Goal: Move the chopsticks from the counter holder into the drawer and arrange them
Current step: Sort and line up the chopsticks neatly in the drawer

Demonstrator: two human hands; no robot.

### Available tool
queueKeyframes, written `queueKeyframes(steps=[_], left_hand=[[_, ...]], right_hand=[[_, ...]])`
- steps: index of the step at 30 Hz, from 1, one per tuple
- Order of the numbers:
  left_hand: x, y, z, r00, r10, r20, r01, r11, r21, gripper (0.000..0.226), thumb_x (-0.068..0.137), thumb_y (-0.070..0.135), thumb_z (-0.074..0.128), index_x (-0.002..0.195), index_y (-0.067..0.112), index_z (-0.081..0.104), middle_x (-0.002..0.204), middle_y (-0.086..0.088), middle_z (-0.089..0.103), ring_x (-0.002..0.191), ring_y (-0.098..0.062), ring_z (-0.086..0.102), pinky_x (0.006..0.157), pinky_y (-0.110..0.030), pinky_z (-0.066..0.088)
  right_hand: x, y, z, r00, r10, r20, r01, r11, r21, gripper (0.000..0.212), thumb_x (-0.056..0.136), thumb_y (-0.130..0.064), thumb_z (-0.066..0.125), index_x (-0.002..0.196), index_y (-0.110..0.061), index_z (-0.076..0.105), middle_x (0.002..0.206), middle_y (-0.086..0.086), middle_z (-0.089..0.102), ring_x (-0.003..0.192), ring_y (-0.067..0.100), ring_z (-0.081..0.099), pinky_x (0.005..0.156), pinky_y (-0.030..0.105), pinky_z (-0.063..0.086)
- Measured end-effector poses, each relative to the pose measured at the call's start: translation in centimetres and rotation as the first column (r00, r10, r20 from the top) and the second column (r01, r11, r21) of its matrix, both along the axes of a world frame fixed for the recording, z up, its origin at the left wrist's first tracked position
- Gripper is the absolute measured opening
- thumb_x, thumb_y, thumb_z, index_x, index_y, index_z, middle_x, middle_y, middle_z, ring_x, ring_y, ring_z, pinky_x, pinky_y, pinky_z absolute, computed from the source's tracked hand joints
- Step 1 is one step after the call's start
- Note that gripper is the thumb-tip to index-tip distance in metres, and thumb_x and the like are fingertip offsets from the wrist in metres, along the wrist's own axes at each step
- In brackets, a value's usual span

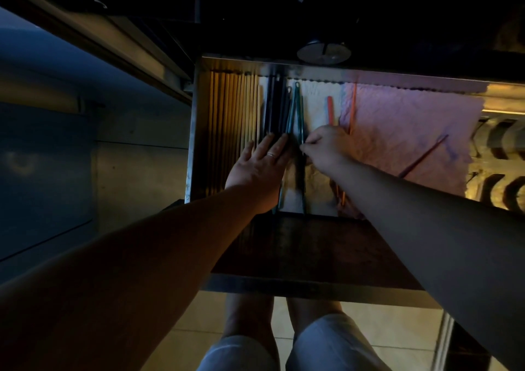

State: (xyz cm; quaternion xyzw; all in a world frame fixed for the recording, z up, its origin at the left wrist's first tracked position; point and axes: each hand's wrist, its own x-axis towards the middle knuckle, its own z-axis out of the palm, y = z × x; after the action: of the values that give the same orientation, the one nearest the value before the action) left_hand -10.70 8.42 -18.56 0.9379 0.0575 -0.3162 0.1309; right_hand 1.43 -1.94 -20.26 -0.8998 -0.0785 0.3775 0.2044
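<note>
Teal chopsticks point(300, 115) run front-to-back, looped ends rearward.

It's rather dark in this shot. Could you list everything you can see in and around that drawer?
drawer: one, metal, pulled open.
tan chopsticks: a tight row, too many to count, along the drawer's left side.
dark chopsticks: several, near black, right of the tan row.
teal chopsticks: a few, on the white liner.
orange chopsticks: two, where the liners meet.
purple chopstick: one, slanted on the pink liner.
white liner: one, mid-drawer.
pink liner: one, drawer's right.
round disc: one, grey metal, beyond the drawer's far edge.
left hand: ringed, flat on the dark chopsticks.
right hand: pinching one of the teal chopsticks.
</note>
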Motion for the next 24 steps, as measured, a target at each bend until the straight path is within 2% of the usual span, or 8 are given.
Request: queueKeyframes(steps=[3, 6, 9, 14, 17, 19, 22, 24], left_hand=[[-0.3, -0.3, -0.6, 1.0, -0.026, 0.013, 0.026, 1.0, -0.002, 0.08, 0.093, 0.018, 0.039, 0.152, 0.03, -0.014, 0.158, 0.007, -0.025, 0.145, -0.023, -0.02, 0.11, -0.047, -0.012], [0.0, -0.3, -0.8, 0.999, -0.032, -0.012, 0.032, 0.999, 0.01, 0.085, 0.092, 0.019, 0.044, 0.15, 0.03, -0.016, 0.158, 0.007, -0.027, 0.145, -0.025, -0.022, 0.11, -0.049, -0.013], [0.0, -0.3, -0.9, 0.999, -0.023, -0.028, 0.023, 1.0, 0.013, 0.084, 0.093, 0.02, 0.043, 0.15, 0.029, -0.017, 0.157, 0.008, -0.028, 0.145, -0.024, -0.022, 0.111, -0.05, -0.011], [-0.1, 0.0, -0.9, 0.997, -0.066, -0.031, 0.066, 0.998, 0.01, 0.088, 0.091, 0.015, 0.046, 0.15, 0.034, -0.016, 0.156, 0.008, -0.029, 0.144, -0.027, -0.022, 0.112, -0.054, -0.008], [0.0, 0.0, -0.8, 0.995, -0.088, -0.04, 0.088, 0.996, -0.021, 0.091, 0.087, 0.009, 0.049, 0.151, 0.037, -0.009, 0.157, 0.008, -0.029, 0.144, -0.029, -0.024, 0.111, -0.056, -0.008], [0.0, 0.0, -0.7, 0.997, -0.076, -0.03, 0.075, 0.997, -0.035, 0.09, 0.087, 0.009, 0.048, 0.152, 0.035, -0.009, 0.158, 0.008, -0.027, 0.144, -0.029, -0.022, 0.112, -0.057, -0.007], [-0.1, 0.0, -0.8, 0.998, -0.058, -0.017, 0.057, 0.998, -0.027, 0.09, 0.088, 0.012, 0.048, 0.152, 0.032, -0.012, 0.158, 0.007, -0.026, 0.145, -0.029, -0.022, 0.112, -0.056, -0.006], [-0.1, 0.0, -0.9, 0.998, -0.067, -0.017, 0.066, 0.998, -0.023, 0.09, 0.089, 0.014, 0.048, 0.152, 0.03, -0.014, 0.158, 0.007, -0.026, 0.145, -0.027, -0.022, 0.112, -0.054, -0.008]], right_hand=[[-0.2, 0.2, -0.3, 0.999, -0.053, -0.01, 0.053, 0.999, -0.004, 0.031, 0.077, -0.015, 0.071, 0.05, -0.02, 0.056, 0.064, 0.0, 0.065, 0.07, 0.022, 0.067, 0.071, 0.036, 0.058], [-0.2, 0.5, -0.7, 0.988, -0.134, -0.073, 0.134, 0.991, 0.006, 0.029, 0.074, -0.011, 0.068, 0.049, -0.021, 0.058, 0.057, -0.002, 0.063, 0.066, 0.025, 0.069, 0.067, 0.042, 0.06], [-0.2, 0.9, -1.0, 0.981, -0.167, -0.098, 0.169, 0.986, 0.009, 0.014, 0.073, -0.018, 0.065, 0.058, -0.016, 0.067, 0.059, 0.001, 0.067, 0.062, 0.023, 0.068, 0.064, 0.043, 0.061], [-0.2, 0.8, -1.3, 0.974, -0.212, -0.081, 0.216, 0.976, 0.041, 0.012, 0.08, -0.021, 0.066, 0.073, -0.014, 0.071, 0.076, 0.007, 0.073, 0.073, 0.025, 0.07, 0.072, 0.043, 0.06], [0.2, 0.8, -1.2, 0.981, -0.193, 0.001, 0.192, 0.98, 0.055, 0.008, 0.081, -0.018, 0.067, 0.074, -0.019, 0.07, 0.088, 0.003, 0.073, 0.081, 0.018, 0.069, 0.073, 0.026, 0.054], [0.3, 0.9, -1.1, 0.98, -0.184, 0.07, 0.178, 0.981, 0.077, 0.016, 0.08, -0.017, 0.069, 0.067, -0.025, 0.063, 0.096, -0.001, 0.073, 0.08, 0.01, 0.065, 0.07, 0.017, 0.045], [0.3, 1.1, -1.1, 0.977, -0.199, 0.081, 0.194, 0.978, 0.072, 0.009, 0.08, -0.017, 0.066, 0.073, -0.024, 0.066, 0.098, 0.0, 0.073, 0.086, 0.013, 0.066, 0.075, 0.02, 0.048], [0.1, 1.0, -1.3, 0.979, -0.196, 0.056, 0.194, 0.98, 0.041, 0.01, 0.08, -0.017, 0.065, 0.072, -0.023, 0.066, 0.097, 0.003, 0.073, 0.082, 0.015, 0.067, 0.073, 0.022, 0.051]])
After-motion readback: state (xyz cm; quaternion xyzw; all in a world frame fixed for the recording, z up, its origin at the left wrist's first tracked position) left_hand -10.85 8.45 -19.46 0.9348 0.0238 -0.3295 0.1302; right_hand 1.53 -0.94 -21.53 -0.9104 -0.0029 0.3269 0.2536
